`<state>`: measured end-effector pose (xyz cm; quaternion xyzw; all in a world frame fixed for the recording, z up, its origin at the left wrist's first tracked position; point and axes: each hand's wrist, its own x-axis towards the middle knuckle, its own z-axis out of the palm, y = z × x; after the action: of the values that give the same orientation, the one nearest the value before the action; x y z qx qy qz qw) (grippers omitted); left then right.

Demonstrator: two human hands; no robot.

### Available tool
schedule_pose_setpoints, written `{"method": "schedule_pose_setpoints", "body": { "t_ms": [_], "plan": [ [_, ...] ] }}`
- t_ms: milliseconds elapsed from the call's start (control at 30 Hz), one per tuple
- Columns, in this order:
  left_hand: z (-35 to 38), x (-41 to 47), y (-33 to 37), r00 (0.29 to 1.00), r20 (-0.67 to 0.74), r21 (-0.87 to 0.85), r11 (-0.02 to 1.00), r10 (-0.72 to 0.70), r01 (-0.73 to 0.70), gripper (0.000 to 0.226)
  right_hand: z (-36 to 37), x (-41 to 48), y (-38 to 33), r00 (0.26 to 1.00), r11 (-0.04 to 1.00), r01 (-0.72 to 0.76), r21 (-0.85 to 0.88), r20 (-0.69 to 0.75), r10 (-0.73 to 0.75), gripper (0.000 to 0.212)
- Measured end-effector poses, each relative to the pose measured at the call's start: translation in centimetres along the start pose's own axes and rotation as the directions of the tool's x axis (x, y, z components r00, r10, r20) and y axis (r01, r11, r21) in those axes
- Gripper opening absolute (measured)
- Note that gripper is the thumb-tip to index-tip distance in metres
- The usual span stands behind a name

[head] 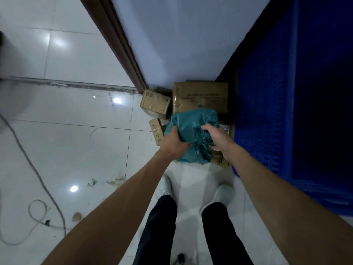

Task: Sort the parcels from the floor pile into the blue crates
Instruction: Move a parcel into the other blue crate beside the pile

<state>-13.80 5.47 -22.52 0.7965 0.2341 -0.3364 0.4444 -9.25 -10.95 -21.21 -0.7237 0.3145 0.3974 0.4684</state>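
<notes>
Head view looked down at both hands clamped on a teal plastic mailer bag (191, 127) above the floor pile: left hand (174, 139) gripped its left edge, right hand (214, 133) bunched its right side. Cardboard boxes (200, 96) lay beneath, beside the blue crate (267, 111).

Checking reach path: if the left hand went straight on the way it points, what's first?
The left hand grips the green bag, so that; beyond it probably the big brown parcel, depth unclear.
</notes>
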Motion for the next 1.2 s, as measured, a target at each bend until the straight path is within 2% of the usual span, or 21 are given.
{"method": "schedule_pose_setpoints", "body": {
  "t_ms": [100,133,267,467,567,800,1000,1100,1133,1200],
  "plan": [
    [-1.1,-5.5,3.1,0.998,-0.045,0.096,0.995,0.042,-0.038,0.073,-2.4,-6.3,-2.1,0.997,0.996,0.074,-0.051,0.034,-0.073,0.029],
    [-1.5,-7.4,4.1,0.997,-0.061,0.132,0.990,0.054,-0.046,0.071,-3.1,-8.4,-2.6,0.996,0.994,0.086,-0.063,0.042,-0.084,0.028],
    [-3.3,-14.5,8.4,0.982,-0.143,0.231,0.969,0.121,-0.086,0.068,-5.9,-16.8,-4.2,0.991,0.988,0.130,-0.087,0.049,-0.126,0.046],
    [-7.0,-21.3,16.7,0.932,-0.185,0.367,0.902,0.311,-0.228,0.069,-10.9,-25.4,-6.8,0.977,0.977,0.212,-0.031,0.030,-0.211,0.041],
    [-8.7,-24.1,21.2,0.899,-0.182,0.422,0.858,0.398,-0.294,0.071,-14.0,-28.9,-8.8,0.954,0.953,0.301,-0.026,-0.003,-0.301,0.037],
    [-11.2,-29.2,30.2,0.849,-0.237,0.278,0.870,0.473,-0.407,0.067,-20.8,-35.4,-13.1,0.862,0.867,0.496,-0.032,-0.098,-0.497,0.062],
    [-10.5,-32.7,34.1,0.815,-0.282,0.110,0.861,0.506,-0.497,0.072,-24.5,-38.8,-13.0,0.803,0.811,0.585,0.012,-0.150,-0.577,0.055],
    [-9.8,-33.2,35.4,0.813,-0.306,-0.016,0.851,0.496,-0.526,0.061,-26.2,-39.0,-11.8,0.782,0.793,0.610,0.016,-0.179,-0.598,0.042],
    [-9.5,-33.4,35.7,0.813,-0.316,-0.085,0.839,0.489,-0.538,0.055,-26.5,-39.2,-11.0,0.779,0.789,0.615,0.019,-0.175,-0.603,0.044],
    [-8.8,-33.6,36.4,0.824,-0.328,-0.233,0.806,0.462,-0.544,0.047,-27.6,-38.3,-9.1,0.787,0.799,0.601,0.033,-0.201,-0.583,0.076]
  ]
}}
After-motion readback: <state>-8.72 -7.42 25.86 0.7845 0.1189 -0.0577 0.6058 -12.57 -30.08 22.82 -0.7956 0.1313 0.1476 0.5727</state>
